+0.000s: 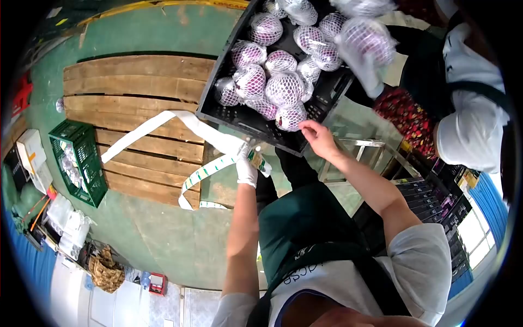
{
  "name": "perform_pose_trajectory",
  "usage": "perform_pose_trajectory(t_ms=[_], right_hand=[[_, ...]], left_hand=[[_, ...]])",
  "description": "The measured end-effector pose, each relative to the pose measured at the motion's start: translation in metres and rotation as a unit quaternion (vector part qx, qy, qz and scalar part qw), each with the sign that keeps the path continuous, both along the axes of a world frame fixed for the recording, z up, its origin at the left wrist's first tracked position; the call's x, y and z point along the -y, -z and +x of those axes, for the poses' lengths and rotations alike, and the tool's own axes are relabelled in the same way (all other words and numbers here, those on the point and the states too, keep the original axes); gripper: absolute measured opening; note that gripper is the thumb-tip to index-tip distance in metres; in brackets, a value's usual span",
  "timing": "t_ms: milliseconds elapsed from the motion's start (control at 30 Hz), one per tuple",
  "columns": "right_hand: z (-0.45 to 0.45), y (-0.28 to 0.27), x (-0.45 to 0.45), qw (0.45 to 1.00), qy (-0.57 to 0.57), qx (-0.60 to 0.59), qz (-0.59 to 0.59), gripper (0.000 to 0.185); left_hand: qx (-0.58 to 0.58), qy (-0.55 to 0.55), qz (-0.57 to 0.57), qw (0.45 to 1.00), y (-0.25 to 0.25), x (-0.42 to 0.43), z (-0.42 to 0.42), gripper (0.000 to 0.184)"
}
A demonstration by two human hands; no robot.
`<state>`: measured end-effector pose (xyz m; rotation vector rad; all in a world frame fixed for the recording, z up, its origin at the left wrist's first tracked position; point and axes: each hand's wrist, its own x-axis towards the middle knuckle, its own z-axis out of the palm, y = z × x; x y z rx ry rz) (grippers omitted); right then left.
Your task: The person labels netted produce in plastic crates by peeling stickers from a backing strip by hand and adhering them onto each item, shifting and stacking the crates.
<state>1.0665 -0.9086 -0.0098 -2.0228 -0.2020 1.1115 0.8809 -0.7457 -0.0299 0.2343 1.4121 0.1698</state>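
Note:
My left hand [247, 168], in a white glove, is closed around a long strip of labels [210, 170] with green and yellow print. One white length of the strip's backing [141, 132] trails left over the pallet; a printed length curls below. My right hand [318, 138] is bare, its thumb and fingertips pinched together at the side of a round purple vegetable or fruit in white foam netting [290, 116]. Whether a label is between those fingertips is too small to tell. Several more netted purple rounds [284, 89] fill the black crate [234, 126] in front of me.
A co-worker's gloved hand [370, 73], with a red flowered sleeve [406, 117], holds a wrapped purple round [368, 41] over the crate's right side. Left lies a wooden pallet [136, 84] with a green crate [92, 169] beside it. A metal frame [362, 144] stands right.

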Motion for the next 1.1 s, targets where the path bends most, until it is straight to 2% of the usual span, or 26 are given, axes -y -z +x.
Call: perform_pose_trajectory(t_ms=[67,100,200,300,467,567,600,1100], right_hand=[[-0.006,0.0,0.007,1.0,-0.004,0.003,-0.012,0.015],[-0.006,-0.004,0.007,1.0,-0.013,-0.018,-0.022,0.014],[-0.017,0.005,0.016,0.999,-0.02,0.021,-0.013,0.014],[-0.021,0.012,0.023,0.999,-0.016,-0.02,-0.032,0.014],[-0.025,0.016,0.027,0.998,-0.023,-0.021,-0.053,0.015],[-0.025,0.017,0.029,0.996,-0.041,-0.025,-0.078,0.015],[-0.025,0.016,0.029,0.996,-0.024,-0.04,-0.08,0.016],[-0.034,0.014,0.033,0.992,-0.064,-0.046,-0.095,0.015]], left_hand=[[0.024,0.0,-0.017,1.0,-0.002,0.002,-0.003,0.029],[0.029,0.023,0.017,0.999,-0.002,0.003,-0.004,0.031],[0.032,0.05,0.018,0.998,-0.005,0.005,-0.012,0.033],[0.016,0.034,0.01,0.999,-0.006,0.007,-0.015,0.034],[0.033,0.034,0.004,0.999,-0.006,0.009,-0.021,0.042],[0.044,0.006,0.002,0.999,-0.01,0.01,-0.021,0.036],[0.034,0.03,0.017,0.999,-0.012,0.011,-0.02,0.035],[0.036,0.06,0.019,0.997,0.009,0.03,-0.045,0.04]])
